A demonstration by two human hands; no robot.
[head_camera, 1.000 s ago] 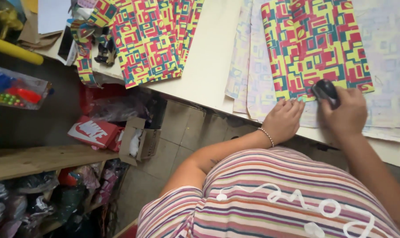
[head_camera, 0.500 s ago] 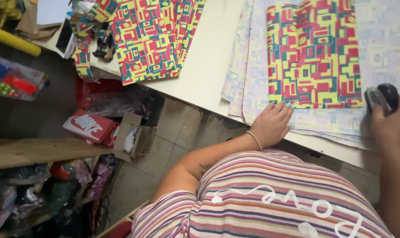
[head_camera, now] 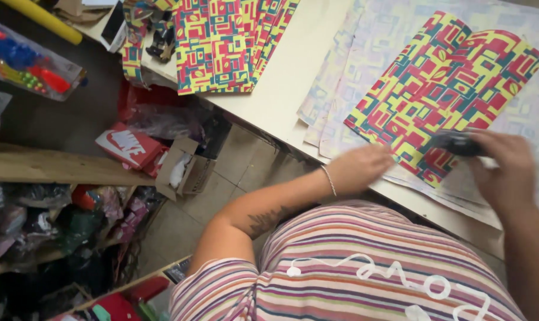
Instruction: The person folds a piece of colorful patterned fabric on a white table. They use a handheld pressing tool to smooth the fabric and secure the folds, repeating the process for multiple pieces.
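Note:
A folded sheet of patterned paper in red, yellow and teal lies on pale, face-down sheets on the cream table. My left hand rests flat on the pale sheets at the table's near edge, just left of the folded sheet's lower corner, a thin bracelet at its wrist. My right hand grips a small black tool, held at the folded sheet's lower right edge. Motion blur hides what kind of tool it is.
A stack of the same patterned sheets lies further left on the table, beside small dark objects. Below the table are a red shoe box, an open cardboard box, a wooden shelf and bagged goods.
The view has swung, so the folded sheet now lies tilted in view. My right hand with the black tool has come back left onto the sheet's lower edge. My left hand stays at the table edge.

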